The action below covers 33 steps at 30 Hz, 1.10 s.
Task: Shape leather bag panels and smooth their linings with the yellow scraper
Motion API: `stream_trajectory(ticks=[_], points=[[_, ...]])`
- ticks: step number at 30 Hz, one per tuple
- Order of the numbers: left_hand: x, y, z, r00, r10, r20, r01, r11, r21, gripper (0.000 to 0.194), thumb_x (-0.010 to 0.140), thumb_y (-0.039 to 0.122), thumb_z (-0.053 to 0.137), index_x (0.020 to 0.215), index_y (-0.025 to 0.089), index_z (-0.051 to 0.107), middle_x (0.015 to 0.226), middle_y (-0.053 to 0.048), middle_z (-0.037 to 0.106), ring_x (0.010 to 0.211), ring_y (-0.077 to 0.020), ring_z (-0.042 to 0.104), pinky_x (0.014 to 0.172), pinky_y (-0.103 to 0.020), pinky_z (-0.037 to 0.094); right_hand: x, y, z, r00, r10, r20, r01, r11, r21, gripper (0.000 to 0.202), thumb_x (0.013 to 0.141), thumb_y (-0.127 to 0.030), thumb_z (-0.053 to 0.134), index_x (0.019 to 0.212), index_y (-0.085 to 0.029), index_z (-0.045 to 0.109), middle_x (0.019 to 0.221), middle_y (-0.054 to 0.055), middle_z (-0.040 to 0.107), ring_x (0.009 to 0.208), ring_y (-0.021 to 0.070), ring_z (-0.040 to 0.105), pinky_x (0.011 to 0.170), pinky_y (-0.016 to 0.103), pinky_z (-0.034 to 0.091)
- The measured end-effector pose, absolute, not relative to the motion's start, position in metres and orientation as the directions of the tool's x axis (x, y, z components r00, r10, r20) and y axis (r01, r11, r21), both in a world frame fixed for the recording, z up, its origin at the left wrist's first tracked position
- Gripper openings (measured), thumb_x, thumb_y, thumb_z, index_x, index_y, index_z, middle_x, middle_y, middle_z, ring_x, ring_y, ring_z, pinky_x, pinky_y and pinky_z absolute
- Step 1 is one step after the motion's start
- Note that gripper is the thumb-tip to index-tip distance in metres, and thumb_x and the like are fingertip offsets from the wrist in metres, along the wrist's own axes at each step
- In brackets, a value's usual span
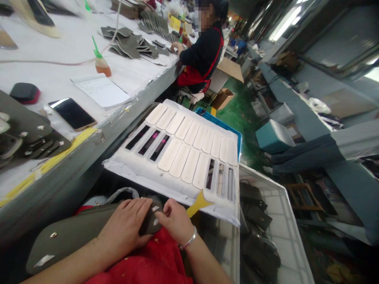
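Note:
A long grey-green leather-like piece (74,232) with rounded ends, a metal stud and white tabs lies across my lap, over a red apron (148,262). My left hand (127,221) is laid over its right part, fingers on the far side and thumb on the near side, gripping it. At the piece's right end, my right hand (173,221) has its fingers curled in and thumb against the index finger, close to a small white tab (156,222). What those fingertips hold is hidden. A silver bracelet (191,238) circles the right wrist.
Ahead stands a white-covered board (133,169) bearing rows of pale rounded strips (174,156); yellow tape (199,203) marks its near edge. A crate (287,221) with dark pieces is right. The left table holds a phone (72,113), notepad (100,90) and glue bottle (102,65). A co-worker (204,51) sits beyond.

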<state>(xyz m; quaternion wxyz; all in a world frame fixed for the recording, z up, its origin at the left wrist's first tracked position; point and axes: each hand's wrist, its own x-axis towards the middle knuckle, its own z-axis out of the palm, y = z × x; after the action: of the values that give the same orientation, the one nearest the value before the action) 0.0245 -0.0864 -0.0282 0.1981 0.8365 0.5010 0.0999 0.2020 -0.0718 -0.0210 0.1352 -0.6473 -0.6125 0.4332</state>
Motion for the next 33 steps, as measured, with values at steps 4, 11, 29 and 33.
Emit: stream_trajectory(ticks=[4, 11, 29, 33], points=[[0.028, -0.087, -0.025, 0.460, 0.886, -0.059, 0.797, -0.383, 0.468, 0.070, 0.063, 0.041, 0.070, 0.123, 0.012, 0.049, 0.122, -0.017, 0.056, 0.111, -0.0320, 0.050, 0.099, -0.049, 0.034, 0.201, -0.077, -0.034, -0.121, 0.924, -0.363, 0.647, -0.204, -0.735, 0.020, 0.073, -0.030, 0.058, 0.068, -0.021, 0.041, 0.057, -0.007, 0.043, 0.053, 0.0095, 0.040, 0.051, 0.022, 0.032], [-0.073, -0.120, -0.001, 0.126, 0.991, 0.054, 0.791, -0.133, 0.597, 0.056, 0.078, 0.051, 0.055, 0.124, 0.019, 0.048, 0.121, -0.013, 0.056, 0.112, -0.0284, 0.050, 0.096, -0.044, 0.040, 0.207, -0.081, -0.031, -0.087, 0.969, -0.233, 0.771, -0.083, -0.631, 0.032, 0.081, -0.053, 0.050, 0.080, -0.021, 0.048, 0.065, -0.001, 0.054, 0.059, 0.0168, 0.053, 0.058, 0.030, 0.044], [-0.164, -0.166, -0.020, -0.176, 0.888, -0.425, 0.260, 0.458, 0.850, 0.031, 0.072, 0.045, 0.058, 0.063, 0.016, 0.054, 0.056, 0.004, 0.049, 0.056, -0.0115, 0.042, 0.052, -0.022, 0.030, 0.040, -0.081, -0.016, -0.857, 0.512, 0.050, 0.457, 0.802, -0.383, 0.087, 0.068, -0.072, 0.053, 0.132, -0.013, 0.042, 0.130, 0.016, 0.049, 0.117, 0.0311, 0.045, 0.096, 0.048, 0.038], [-0.166, -0.164, -0.022, -0.164, 0.895, -0.416, 0.247, 0.445, 0.861, 0.032, 0.072, 0.046, 0.057, 0.062, 0.016, 0.054, 0.056, 0.004, 0.050, 0.056, -0.0118, 0.042, 0.053, -0.022, 0.032, 0.038, -0.082, -0.014, -0.852, 0.522, 0.046, 0.472, 0.803, -0.362, 0.086, 0.069, -0.072, 0.053, 0.131, -0.013, 0.043, 0.129, 0.017, 0.049, 0.117, 0.0308, 0.045, 0.096, 0.048, 0.038]])
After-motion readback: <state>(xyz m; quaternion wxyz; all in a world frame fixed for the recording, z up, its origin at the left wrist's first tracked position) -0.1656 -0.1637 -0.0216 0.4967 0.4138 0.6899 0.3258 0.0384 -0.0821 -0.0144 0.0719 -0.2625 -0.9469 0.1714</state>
